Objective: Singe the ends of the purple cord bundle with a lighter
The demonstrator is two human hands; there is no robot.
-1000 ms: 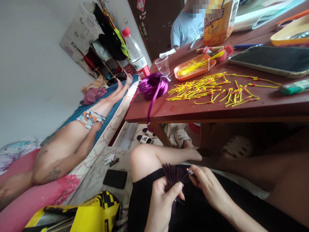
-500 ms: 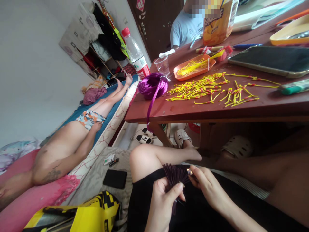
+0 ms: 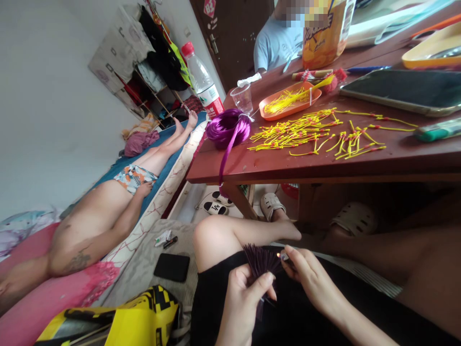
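A bundle of dark purple cords (image 3: 260,259) is pinched in my left hand (image 3: 248,293), its loose ends fanned out above the fingers and a short tail hanging below. My right hand (image 3: 306,274) grips a lighter (image 3: 284,256), mostly covered by the fingers. A small orange flame shows at the lighter's tip, close to the right side of the fanned ends. Both hands are over my lap, on black cloth (image 3: 309,317).
On the red-brown table (image 3: 273,168) are a purple cord coil (image 3: 225,129), yellow knotted cords (image 3: 298,132), an orange tray (image 3: 284,108), a phone (image 3: 403,89) and a bottle (image 3: 201,79). A black phone (image 3: 172,267) lies left of my knee. One person lies on a bed; another sits across.
The lighter's flame sits slightly further left, nearer the cord ends. My left hand and the bundle look almost unmoved.
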